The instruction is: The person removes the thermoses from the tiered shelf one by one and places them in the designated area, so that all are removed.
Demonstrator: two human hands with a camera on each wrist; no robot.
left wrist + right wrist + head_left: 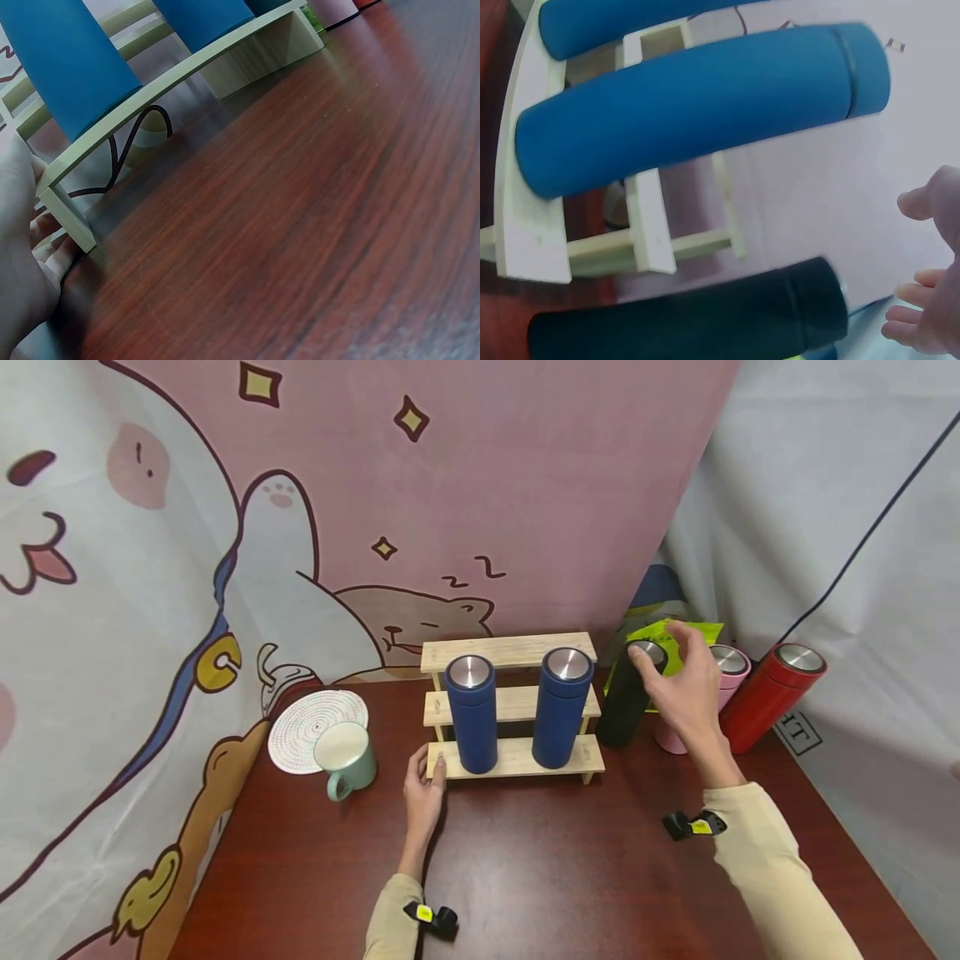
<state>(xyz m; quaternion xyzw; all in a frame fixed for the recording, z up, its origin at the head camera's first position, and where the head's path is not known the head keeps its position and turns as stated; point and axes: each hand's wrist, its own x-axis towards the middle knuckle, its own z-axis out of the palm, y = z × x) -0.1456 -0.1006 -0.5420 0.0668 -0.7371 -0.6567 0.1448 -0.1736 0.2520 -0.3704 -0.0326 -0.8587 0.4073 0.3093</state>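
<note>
Green mug on worktop, far left, beside a round woven mat. Left hand rests with relaxed fingers against the left end of the wooden stepped rack. Two blue flasks upright on its lowest step. Right hand, fingers spread and loose, at the lid of the black flask, just right of the rack. Pink flask and red flask beyond.

pink bottle mostly hidden behind right hand, green packet partly covered, table blurred
</note>
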